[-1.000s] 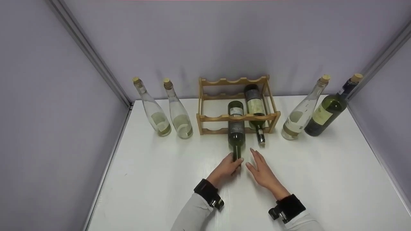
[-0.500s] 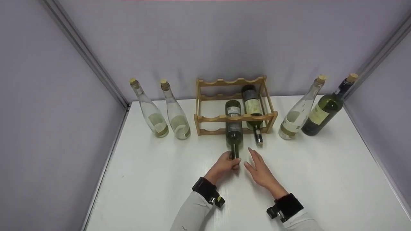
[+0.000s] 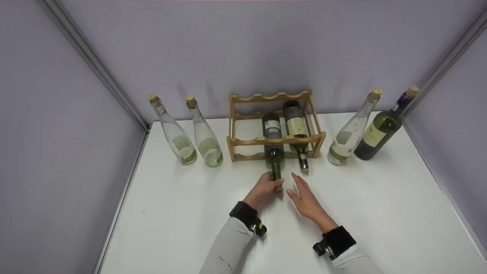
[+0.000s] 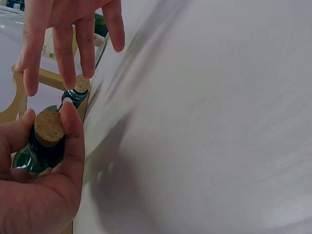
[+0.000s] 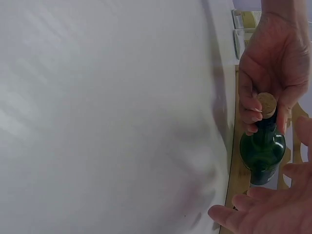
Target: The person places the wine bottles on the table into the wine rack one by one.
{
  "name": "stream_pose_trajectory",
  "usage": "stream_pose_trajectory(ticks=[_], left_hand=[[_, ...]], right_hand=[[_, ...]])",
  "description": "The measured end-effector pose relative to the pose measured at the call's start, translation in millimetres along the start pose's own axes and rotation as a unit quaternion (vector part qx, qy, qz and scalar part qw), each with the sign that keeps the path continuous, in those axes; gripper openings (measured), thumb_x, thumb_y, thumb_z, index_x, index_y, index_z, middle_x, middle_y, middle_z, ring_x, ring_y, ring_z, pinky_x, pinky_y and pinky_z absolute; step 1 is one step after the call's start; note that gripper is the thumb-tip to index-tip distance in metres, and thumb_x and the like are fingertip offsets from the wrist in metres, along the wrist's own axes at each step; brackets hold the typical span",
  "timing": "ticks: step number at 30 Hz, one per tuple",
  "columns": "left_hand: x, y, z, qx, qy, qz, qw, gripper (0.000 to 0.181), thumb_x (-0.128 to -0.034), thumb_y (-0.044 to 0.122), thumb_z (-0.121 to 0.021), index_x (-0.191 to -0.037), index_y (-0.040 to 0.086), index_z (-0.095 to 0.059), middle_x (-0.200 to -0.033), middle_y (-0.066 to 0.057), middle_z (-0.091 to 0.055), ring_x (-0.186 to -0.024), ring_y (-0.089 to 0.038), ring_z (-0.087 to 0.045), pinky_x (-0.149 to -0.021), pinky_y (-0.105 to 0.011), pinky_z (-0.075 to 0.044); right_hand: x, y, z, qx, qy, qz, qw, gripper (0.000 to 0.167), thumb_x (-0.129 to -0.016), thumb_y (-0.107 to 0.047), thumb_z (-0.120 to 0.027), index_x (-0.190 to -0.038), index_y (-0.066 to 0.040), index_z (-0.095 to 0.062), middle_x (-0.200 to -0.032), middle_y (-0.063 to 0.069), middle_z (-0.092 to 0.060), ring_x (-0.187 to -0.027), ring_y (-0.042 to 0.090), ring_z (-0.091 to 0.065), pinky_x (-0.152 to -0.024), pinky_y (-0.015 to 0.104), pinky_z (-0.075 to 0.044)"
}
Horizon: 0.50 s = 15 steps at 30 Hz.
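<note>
A dark green bottle [image 3: 274, 152] lies neck-forward in the wooden rack [image 3: 247, 142], its base end inside the frame. My left hand [image 3: 265, 188] grips its neck, and in the left wrist view the fingers and thumb pinch just below the cork [image 4: 49, 127]. To the right of that neck, my right hand [image 3: 305, 199] is held with fingers extended, touching nothing. A second green bottle [image 3: 297, 125] lies in the rack's right end, its neck pointing forward. The right wrist view has the gripped bottle [image 5: 263, 150] between both hands.
Two clear corked bottles [image 3: 182, 146] [image 3: 210, 150] stand left of the rack. On its right stand a clear bottle [image 3: 344, 142] and a green one [image 3: 376, 135]. A wall [image 3: 213, 45] rises behind the white table [image 3: 182, 228].
The gripped bottle and my left hand have moved a little farther back toward the rack. My right hand has shifted slightly, fingers still extended. The whole head view has drifted slightly.
</note>
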<state>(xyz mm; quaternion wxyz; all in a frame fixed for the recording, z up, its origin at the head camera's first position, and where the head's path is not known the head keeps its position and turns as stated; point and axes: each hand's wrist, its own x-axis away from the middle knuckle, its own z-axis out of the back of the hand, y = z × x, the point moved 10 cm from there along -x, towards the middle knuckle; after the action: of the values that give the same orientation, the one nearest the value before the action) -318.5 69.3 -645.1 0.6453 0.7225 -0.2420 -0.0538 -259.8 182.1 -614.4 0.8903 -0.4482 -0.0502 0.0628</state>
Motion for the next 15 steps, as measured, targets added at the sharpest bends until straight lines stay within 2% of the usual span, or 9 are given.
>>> stream_pose_trajectory(ticks=[5, 10, 15], left_hand=[[-9.4, 3.5, 1.9, -0.007, 0.005, -0.004, 1.0000, 0.026, -0.0978, 0.002, -0.055, -0.074, 0.009, -0.047, -0.057, 0.001, -0.038, -0.053, -0.014, -0.036, -0.058, -0.031, -0.033], [-17.2, 4.7, 3.5, -0.016, 0.008, 0.000, 0.9998, 0.027, -0.0982, 0.005, -0.056, -0.074, 0.010, -0.047, -0.057, 0.000, -0.038, -0.054, -0.015, -0.035, -0.057, -0.032, -0.032], [-22.2, 8.0, 7.0, -0.026, 0.019, 0.000, 0.9995, 0.024, -0.0974, 0.006, -0.057, -0.075, 0.009, -0.049, -0.057, 0.000, -0.040, -0.054, -0.015, -0.040, -0.058, -0.032, -0.039]], right_hand=[[-7.1, -6.2, 4.1, -0.001, 0.012, 0.010, 0.9999, 0.063, -0.104, -0.030, -0.051, -0.155, -0.006, -0.023, -0.155, 0.030, -0.021, -0.143, 0.043, -0.021, -0.111, 0.058, -0.022], [-14.0, -10.6, 5.0, 0.004, 0.015, 0.013, 0.9998, 0.064, -0.104, -0.032, -0.050, -0.155, -0.005, -0.023, -0.155, 0.030, -0.021, -0.142, 0.044, -0.021, -0.111, 0.059, -0.022], [-19.7, -12.7, 4.0, 0.010, 0.015, 0.014, 0.9997, 0.065, -0.104, -0.034, -0.049, -0.156, -0.006, -0.022, -0.155, 0.031, -0.020, -0.142, 0.044, -0.022, -0.110, 0.059, -0.024]])
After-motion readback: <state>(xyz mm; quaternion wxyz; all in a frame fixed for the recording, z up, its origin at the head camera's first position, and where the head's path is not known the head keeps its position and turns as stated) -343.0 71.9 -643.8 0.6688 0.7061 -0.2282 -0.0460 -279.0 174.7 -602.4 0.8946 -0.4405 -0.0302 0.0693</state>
